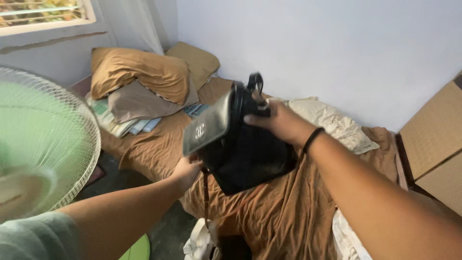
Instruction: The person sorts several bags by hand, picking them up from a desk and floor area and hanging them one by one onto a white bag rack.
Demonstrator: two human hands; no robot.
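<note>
My right hand point(279, 123) has its fingers point(255, 118) closed over the top of the black bag point(245, 154), just by its small carry handle point(255, 82), while my left hand point(186, 171) cups the lower front corner from beneath, fingers curled against it. Between them the bag hangs in the air above the bed point(269, 212), tilted, its grey front flap point(208, 126) turned up and bearing a pale emblem; a thin strap point(206, 202) dangles below. As I judge it, the bag is lifted and in hand but not yet set down or opened. Beyond lie brown pillows point(139, 72) on folded cloths at the head of the bed, a cream pillow point(332, 120) by the wall, brown cardboard boxes point(433, 139) at right, and a green fan point(38, 144) at left.
</note>
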